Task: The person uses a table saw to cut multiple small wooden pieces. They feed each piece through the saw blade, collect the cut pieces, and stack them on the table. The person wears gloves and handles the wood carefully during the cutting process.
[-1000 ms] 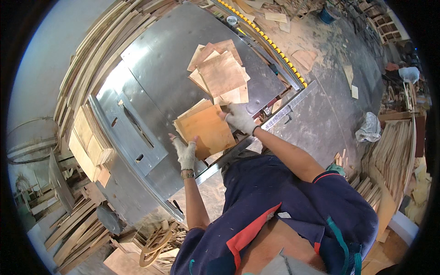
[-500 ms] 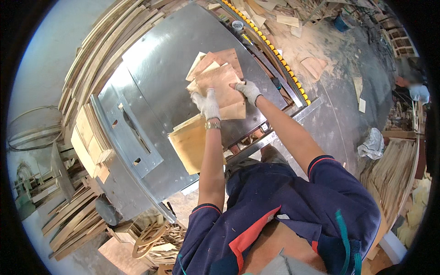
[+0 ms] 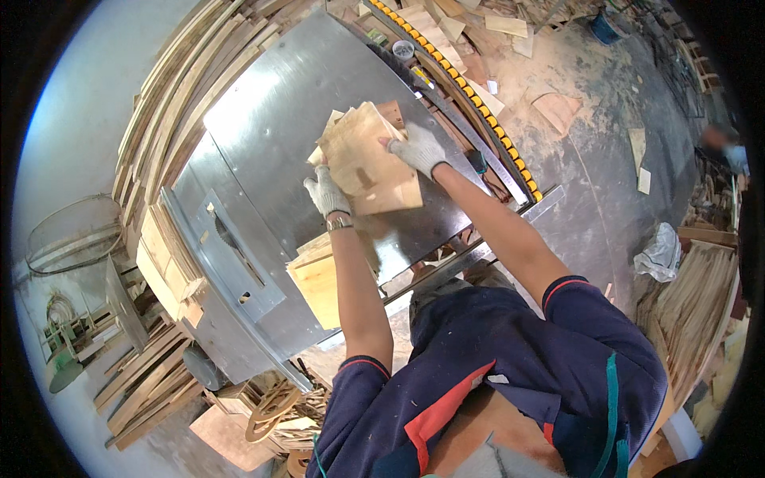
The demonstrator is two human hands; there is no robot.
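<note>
Gripping the upper stack of wood panels (image 3: 368,163), left hand (image 3: 325,193) and right hand (image 3: 417,149) are closed on its edges above the saw table (image 3: 271,119); a second stack (image 3: 319,279) remains untouched at the table's near edge.

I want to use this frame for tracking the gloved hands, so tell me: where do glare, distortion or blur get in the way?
Head view: strong white glare on the steel saw table behind the plywood stack; left hand and right hand are evenly lit and fairly sharp; fisheye bends the yellow-studded rail and rims the picture in black; the far right edge is blurred.
</note>
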